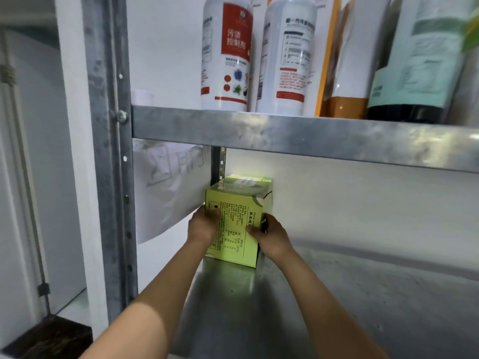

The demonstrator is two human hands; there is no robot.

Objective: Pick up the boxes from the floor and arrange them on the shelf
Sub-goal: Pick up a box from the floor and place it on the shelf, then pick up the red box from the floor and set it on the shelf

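Observation:
A light green box [237, 224] with black print stands on the metal shelf [337, 294] at its far left, close to the back wall. My left hand [202, 226] grips the box's left side, thumb on the front face. My right hand [270, 235] grips its right side, thumb on the front. A second green box [246, 182] seems to sit right behind the first; I cannot tell them apart clearly.
A white plastic bag [168, 187] hangs just left of the box. The upper shelf beam [311, 136] crosses overhead, carrying white bottles [225, 55] and pouches [414, 60]. The metal upright [111, 151] stands at left. Bare shelf surface lies right of the box.

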